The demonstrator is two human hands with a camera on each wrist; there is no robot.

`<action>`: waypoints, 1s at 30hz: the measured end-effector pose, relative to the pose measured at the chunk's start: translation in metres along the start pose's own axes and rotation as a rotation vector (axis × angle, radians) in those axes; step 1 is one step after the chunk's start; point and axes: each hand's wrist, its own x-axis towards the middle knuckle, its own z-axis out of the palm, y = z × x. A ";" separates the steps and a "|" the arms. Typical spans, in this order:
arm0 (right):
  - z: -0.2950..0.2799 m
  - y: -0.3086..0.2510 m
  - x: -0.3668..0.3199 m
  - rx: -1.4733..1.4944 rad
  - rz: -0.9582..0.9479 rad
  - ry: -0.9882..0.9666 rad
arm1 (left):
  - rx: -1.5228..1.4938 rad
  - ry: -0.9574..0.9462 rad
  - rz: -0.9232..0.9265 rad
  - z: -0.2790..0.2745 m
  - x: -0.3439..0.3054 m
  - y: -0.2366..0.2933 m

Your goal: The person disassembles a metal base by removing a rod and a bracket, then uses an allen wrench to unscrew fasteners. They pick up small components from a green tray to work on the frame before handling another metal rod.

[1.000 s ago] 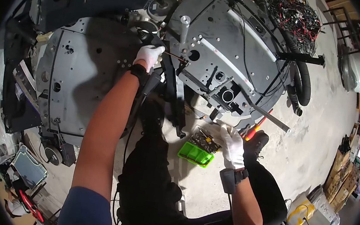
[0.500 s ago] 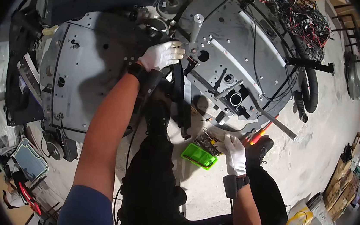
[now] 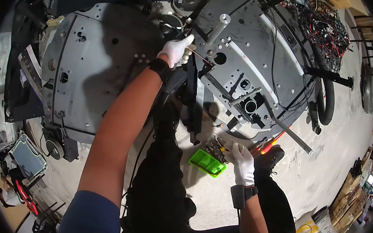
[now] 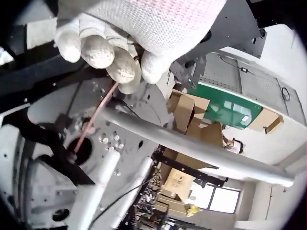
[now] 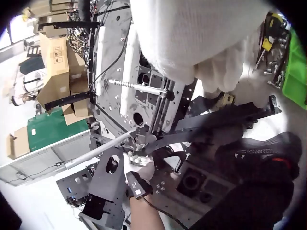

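Observation:
My gloved left hand (image 3: 174,52) curls its fingers round the end of a thin copper-coloured rod (image 3: 200,56). The rod's far end meets a dark bracket beside a round hole in the grey metal plate (image 3: 260,47). Seen in the left wrist view, the rod (image 4: 97,112) slants down from the fingertips of the left hand (image 4: 144,28). My gloved right hand (image 3: 242,163) hovers beside the small loose hardware (image 3: 214,147), its fingers loosely bent. Nothing can be made out in the right hand (image 5: 201,43) in the right wrist view.
A green tray (image 3: 207,163) lies on the floor left of the right hand. A red-and-yellow handled tool (image 3: 270,145) is by the shoe. A second grey plate (image 3: 96,72) lies at left, tangled wires (image 3: 322,33) at upper right. A metal tube (image 3: 218,29) rises from the plate.
The left hand's fingers straightened half a second ago and are now curled round the rod again, with the thumb raised. The right hand has barely moved. The head view has shifted slightly.

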 end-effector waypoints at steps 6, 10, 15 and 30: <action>0.004 -0.001 -0.002 0.004 0.002 -0.005 | -0.398 -0.228 -0.097 -0.002 0.000 -0.007; 0.004 0.000 -0.001 -0.001 0.008 -0.011 | -0.444 -0.165 -0.070 -0.006 0.006 -0.013; 0.004 0.009 0.005 0.028 0.022 -0.035 | -0.288 -0.134 -0.156 -0.015 0.018 -0.019; 0.006 0.019 0.008 0.071 0.038 -0.062 | -0.580 -0.366 0.077 -0.006 -0.001 -0.023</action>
